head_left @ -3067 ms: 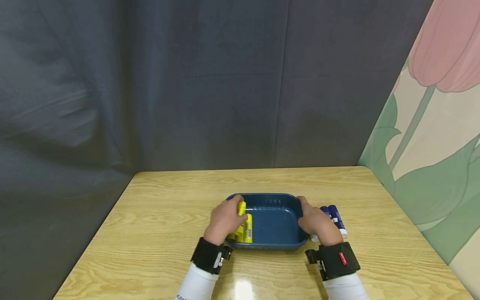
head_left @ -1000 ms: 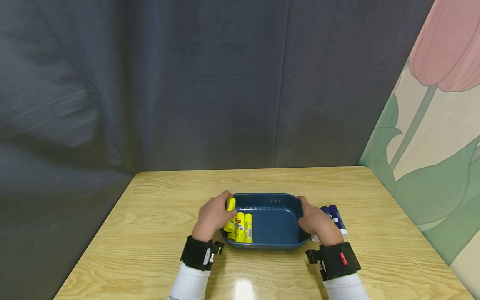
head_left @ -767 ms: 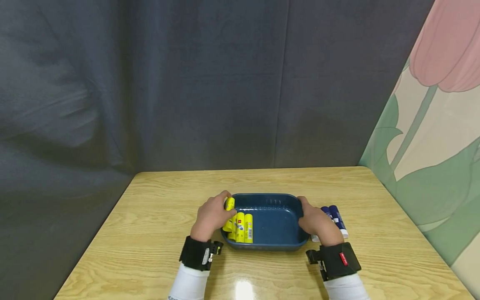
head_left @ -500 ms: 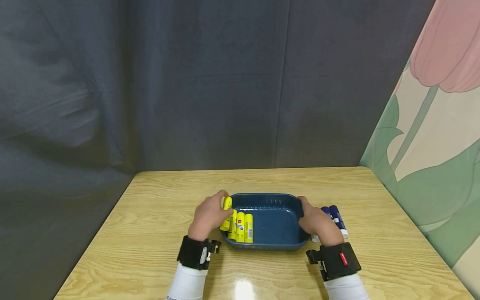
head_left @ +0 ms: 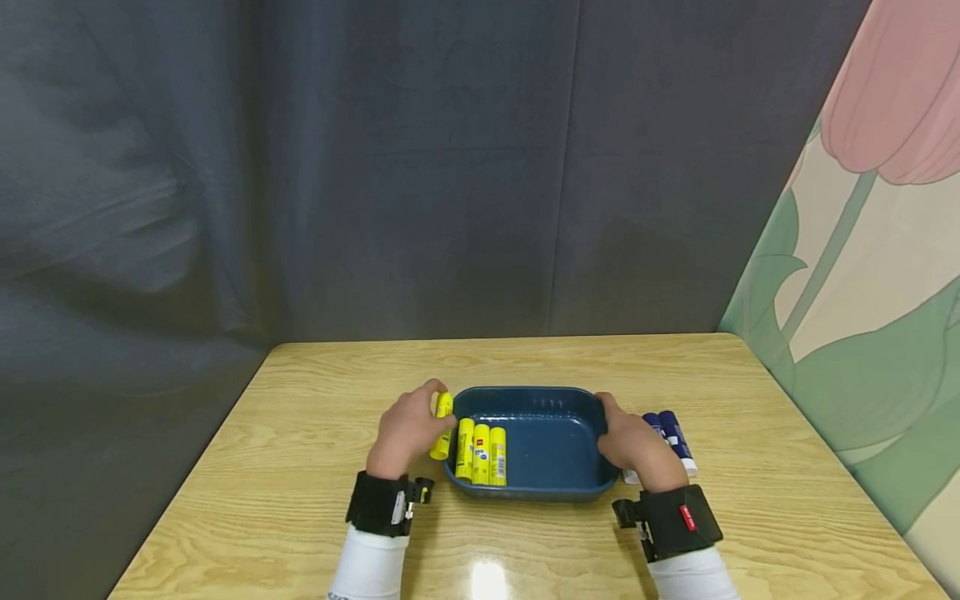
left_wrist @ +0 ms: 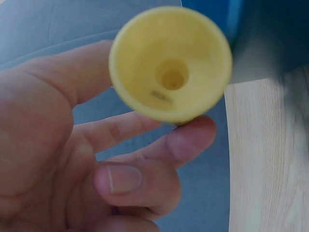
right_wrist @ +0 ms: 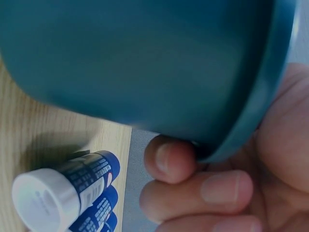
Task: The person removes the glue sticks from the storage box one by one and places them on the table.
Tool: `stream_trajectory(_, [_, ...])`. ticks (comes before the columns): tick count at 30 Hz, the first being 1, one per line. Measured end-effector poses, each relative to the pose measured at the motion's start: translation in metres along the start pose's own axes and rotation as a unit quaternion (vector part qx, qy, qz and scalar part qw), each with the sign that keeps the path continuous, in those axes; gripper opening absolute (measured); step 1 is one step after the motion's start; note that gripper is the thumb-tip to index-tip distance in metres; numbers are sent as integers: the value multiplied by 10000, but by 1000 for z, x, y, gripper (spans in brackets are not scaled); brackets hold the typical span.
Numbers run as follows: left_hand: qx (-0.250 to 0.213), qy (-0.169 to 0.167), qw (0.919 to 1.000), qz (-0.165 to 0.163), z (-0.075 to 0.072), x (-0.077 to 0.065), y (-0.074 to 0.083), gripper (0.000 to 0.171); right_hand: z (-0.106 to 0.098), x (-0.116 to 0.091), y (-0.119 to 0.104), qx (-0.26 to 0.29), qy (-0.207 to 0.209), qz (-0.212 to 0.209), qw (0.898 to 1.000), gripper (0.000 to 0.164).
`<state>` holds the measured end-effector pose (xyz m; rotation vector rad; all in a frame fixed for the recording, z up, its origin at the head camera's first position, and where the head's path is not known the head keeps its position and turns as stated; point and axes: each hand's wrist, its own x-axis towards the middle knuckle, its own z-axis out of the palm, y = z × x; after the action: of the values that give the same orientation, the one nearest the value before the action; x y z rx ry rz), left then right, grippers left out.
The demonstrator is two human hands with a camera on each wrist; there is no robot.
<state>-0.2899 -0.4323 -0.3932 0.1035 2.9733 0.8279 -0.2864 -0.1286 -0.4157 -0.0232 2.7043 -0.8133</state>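
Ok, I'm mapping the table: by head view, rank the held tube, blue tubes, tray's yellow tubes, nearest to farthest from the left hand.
1. Held tube: in left hand.
2. Yellow tubes: left side of tray.
3. Blue tubes: right of tray.

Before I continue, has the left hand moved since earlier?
Yes: the left hand, holding a yellow tube, moved toward the left edge of the table.

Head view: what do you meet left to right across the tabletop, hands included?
Left hand, yellow tube in its grip, three yellow tubes in the blue tray, right hand, rightmost dark blue tube.
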Motion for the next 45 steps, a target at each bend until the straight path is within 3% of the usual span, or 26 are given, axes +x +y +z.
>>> stream_trajectory(24, [62,-55,9992,-388,-3,5,-16,48,0,0,0,25,-33,82,10000,69])
stream_trajectory(45, [81,-601,9963,-610,11,9,-30,38,-1,0,-1,5,-46,114,9999,68])
